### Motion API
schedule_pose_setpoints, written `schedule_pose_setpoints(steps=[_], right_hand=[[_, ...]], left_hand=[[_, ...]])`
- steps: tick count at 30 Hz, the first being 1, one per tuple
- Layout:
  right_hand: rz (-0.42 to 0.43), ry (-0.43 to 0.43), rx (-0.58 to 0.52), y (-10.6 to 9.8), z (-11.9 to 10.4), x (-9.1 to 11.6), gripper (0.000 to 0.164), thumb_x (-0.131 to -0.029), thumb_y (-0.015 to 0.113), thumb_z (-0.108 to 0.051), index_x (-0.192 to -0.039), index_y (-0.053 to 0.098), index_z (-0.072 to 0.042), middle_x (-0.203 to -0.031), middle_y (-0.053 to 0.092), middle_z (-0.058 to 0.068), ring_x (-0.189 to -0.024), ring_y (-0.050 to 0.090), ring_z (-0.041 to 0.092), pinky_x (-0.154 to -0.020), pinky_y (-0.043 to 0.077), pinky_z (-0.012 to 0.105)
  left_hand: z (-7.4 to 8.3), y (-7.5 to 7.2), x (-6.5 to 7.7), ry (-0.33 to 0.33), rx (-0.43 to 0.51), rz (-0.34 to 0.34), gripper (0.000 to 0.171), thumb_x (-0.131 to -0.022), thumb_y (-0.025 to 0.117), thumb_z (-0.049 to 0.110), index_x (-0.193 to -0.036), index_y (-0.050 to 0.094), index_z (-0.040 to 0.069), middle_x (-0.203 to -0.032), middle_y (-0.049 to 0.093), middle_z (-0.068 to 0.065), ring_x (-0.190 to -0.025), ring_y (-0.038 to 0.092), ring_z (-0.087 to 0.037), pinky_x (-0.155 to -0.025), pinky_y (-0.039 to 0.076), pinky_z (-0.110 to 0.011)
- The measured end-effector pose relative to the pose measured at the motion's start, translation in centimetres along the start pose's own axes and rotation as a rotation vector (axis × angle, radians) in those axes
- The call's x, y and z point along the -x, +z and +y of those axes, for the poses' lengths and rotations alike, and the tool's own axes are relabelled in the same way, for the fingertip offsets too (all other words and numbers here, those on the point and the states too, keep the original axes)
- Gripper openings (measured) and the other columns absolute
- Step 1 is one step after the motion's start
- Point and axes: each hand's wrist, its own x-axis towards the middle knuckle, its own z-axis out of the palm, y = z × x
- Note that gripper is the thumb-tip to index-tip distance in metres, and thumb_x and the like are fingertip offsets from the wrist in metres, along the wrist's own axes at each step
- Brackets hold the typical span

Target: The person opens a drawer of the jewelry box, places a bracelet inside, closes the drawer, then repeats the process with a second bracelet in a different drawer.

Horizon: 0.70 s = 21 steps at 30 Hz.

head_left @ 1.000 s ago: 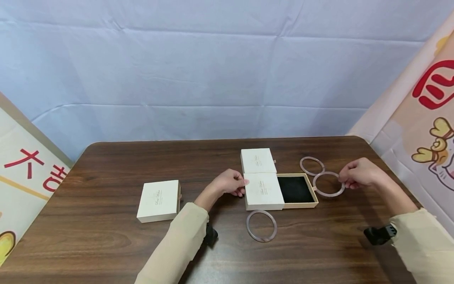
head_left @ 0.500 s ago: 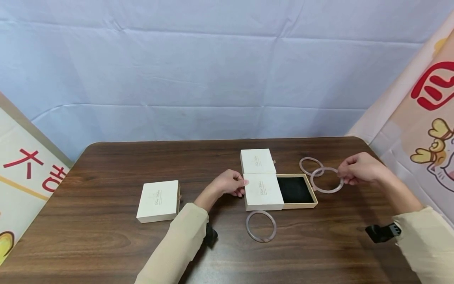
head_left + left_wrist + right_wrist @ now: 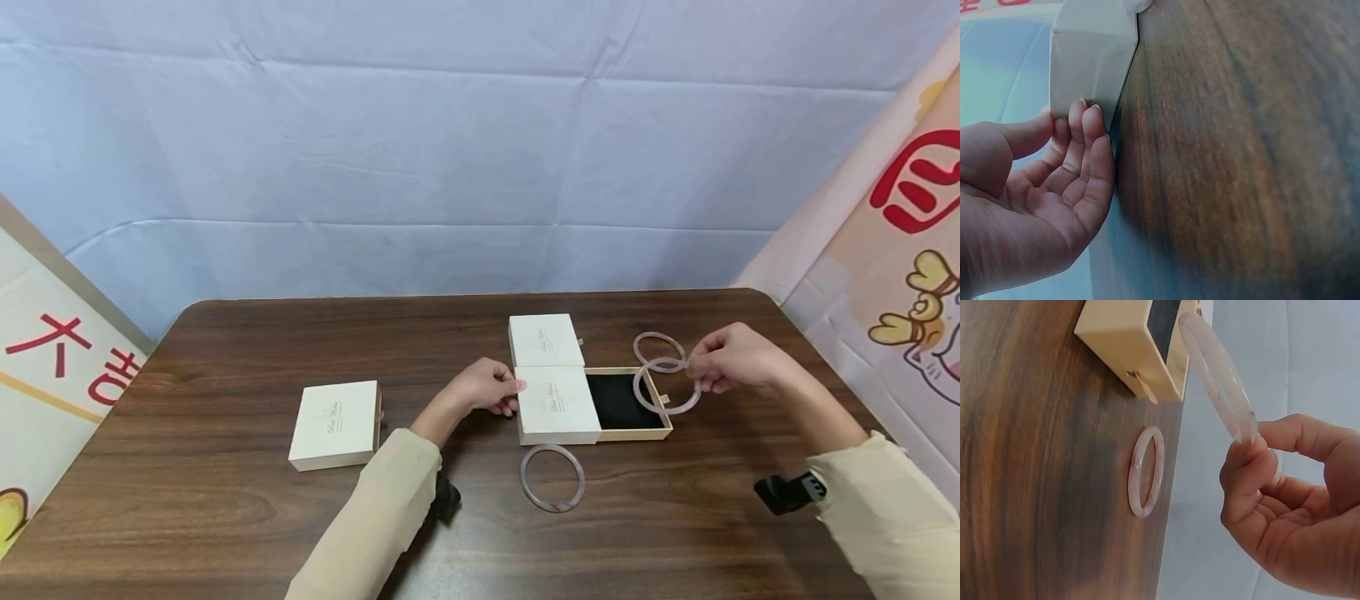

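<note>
My right hand [image 3: 735, 358] pinches a pale pinkish bangle [image 3: 1246, 425] between thumb and fingers. The bangle is raised and tilted, and in the head view it overlaps the right end of a drawer-style gift box. That box's cream tray [image 3: 647, 434], lined with a black pad [image 3: 624, 401], sticks out to the right of its white sleeve [image 3: 557, 406]. At the sleeve's left end, my left hand [image 3: 483, 387] grips the edge, thumb at the top corner and curled fingertips against the side [image 3: 1094, 69]. Another bangle [image 3: 1136, 469] lies on the table beyond the tray.
A third bangle [image 3: 555, 507] lies in front of the box. Behind the sleeve sits a closed white box [image 3: 542, 339], and another closed white box [image 3: 335, 425] stands to the left. The brown table [image 3: 225, 358] ends at a pale cloth backdrop [image 3: 450, 167].
My right hand has lifted the bangle off the table's right side and carried it left, over the tray's end. My left hand and the boxes have stayed put.
</note>
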Motion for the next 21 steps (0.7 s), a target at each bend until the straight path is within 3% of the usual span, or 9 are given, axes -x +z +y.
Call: schedule_pose_setpoints(steps=[21], right_hand=[[-0.070,-0.044,-0.050,2.7,-1.1,-1.1,0.013,-0.081,0.057,0.003,-0.085,0.058,0.015,-0.063,0.057,0.008,-0.055,0.056,0.014,-0.053,0.050,0.029]], left_hand=[[-0.1,0.0,0.0,0.010,0.019,-0.006,0.023,-0.093,0.055,0.014,-0.074,0.055,0.000,-0.063,0.058,-0.007,-0.055,0.057,-0.013,-0.055,0.048,-0.025]])
